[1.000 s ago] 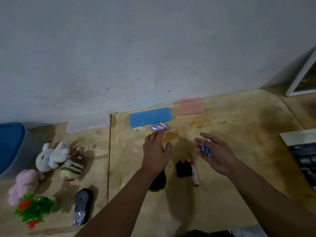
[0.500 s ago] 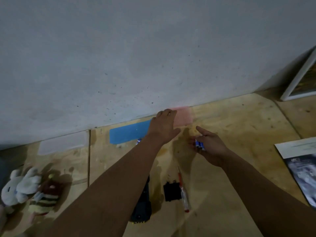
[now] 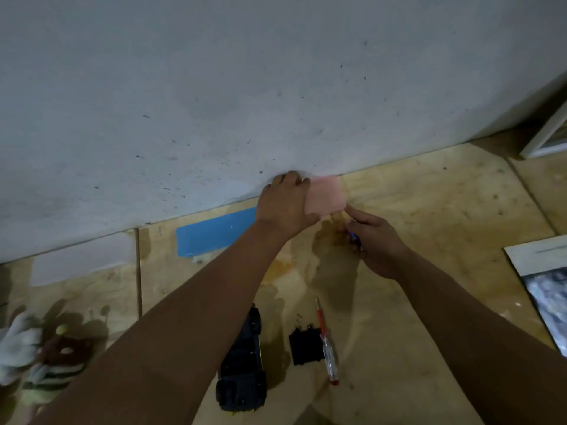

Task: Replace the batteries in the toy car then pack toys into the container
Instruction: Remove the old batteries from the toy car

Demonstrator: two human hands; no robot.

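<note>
My left hand (image 3: 285,204) reaches to the wall and grips the left end of a small pink box (image 3: 325,195) lying at the foot of the wall. Just right of it, my right hand (image 3: 376,240) is curled around small blue batteries (image 3: 354,236), its forefinger pointing at the pink box. The dark toy car (image 3: 244,371) lies near the bottom centre, partly hidden under my left forearm. Its black battery cover (image 3: 305,346) lies beside it, with a red-handled screwdriver (image 3: 326,345) to the right.
A blue box (image 3: 214,231) and a clear box (image 3: 81,259) lie along the wall to the left. Plush toys (image 3: 36,354) sit at the far left edge. A printed sheet (image 3: 546,277) lies at right, a white frame (image 3: 549,136) in the corner.
The view tilted up toward the wall. My left hand moved from the loose batteries near the blue box to the pink box and took hold of it. My right hand followed, still holding batteries.
</note>
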